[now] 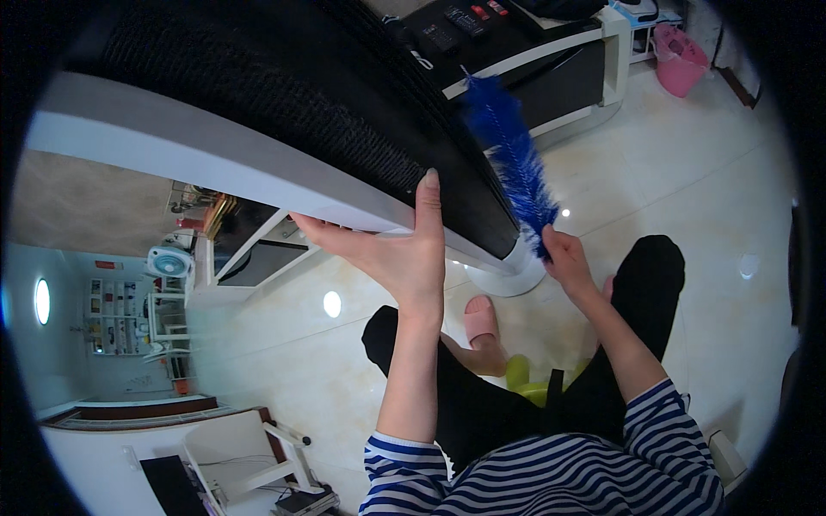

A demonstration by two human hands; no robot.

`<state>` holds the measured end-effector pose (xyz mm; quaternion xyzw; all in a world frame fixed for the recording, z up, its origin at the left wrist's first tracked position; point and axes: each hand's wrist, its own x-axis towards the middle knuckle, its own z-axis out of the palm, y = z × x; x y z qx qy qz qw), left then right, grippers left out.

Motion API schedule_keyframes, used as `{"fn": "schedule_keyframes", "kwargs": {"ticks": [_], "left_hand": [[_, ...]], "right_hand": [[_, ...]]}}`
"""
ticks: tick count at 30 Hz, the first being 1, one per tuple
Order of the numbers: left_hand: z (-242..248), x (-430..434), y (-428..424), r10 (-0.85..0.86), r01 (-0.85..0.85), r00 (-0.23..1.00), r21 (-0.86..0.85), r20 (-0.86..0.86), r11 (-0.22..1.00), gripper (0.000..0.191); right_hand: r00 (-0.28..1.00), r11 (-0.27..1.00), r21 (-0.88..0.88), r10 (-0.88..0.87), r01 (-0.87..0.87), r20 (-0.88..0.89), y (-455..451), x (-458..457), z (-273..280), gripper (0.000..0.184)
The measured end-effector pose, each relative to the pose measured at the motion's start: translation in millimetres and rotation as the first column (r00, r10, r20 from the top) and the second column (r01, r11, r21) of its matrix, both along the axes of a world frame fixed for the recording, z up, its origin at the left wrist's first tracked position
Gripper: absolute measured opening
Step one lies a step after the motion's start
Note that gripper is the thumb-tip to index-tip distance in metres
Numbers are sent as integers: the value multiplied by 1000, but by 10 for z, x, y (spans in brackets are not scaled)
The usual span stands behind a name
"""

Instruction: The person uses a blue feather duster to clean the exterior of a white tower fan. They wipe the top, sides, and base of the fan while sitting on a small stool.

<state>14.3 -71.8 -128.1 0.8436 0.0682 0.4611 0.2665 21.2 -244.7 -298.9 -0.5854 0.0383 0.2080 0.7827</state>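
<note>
A tall appliance, perhaps a fan or a speaker tower, rises in front of me, with a white edge frame (258, 155), a black ribbed face (290, 106) and a round white base (506, 274). My left hand (400, 245) grips the white frame, its thumb over the front edge and its other fingers partly hidden behind. In my right hand (568, 258) is the lower end of a fluffy blue duster (510, 148), which points up and lies beside the black side of the appliance, close to it; whether they touch I cannot tell.
Behind the appliance stands a black-and-white cabinet (555, 77) with remote controls (463, 20) on top. A pink waste bin (679, 61) is at the back right. A table fan (170, 261) stands at the left. A green stool (532, 390) is beneath me, above the tiled floor (277, 361).
</note>
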Motion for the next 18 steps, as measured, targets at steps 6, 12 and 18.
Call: {"fn": "schedule_keyframes", "kwargs": {"ticks": [6,12,18], "left_hand": [[-11,72,43,-13,13,1000,27,-11,1000,120],[-9,64,55,66,-61,996,89,-60,994,116],[2,41,29,114,-104,989,115,-92,988,114]], "right_hand": [[1000,1000,25,-8,8,6,0,11,-201,50],[1000,999,50,12,-12,-3,20,58,-307,37],[996,998,36,50,-52,73,99,66,-271,21]]}}
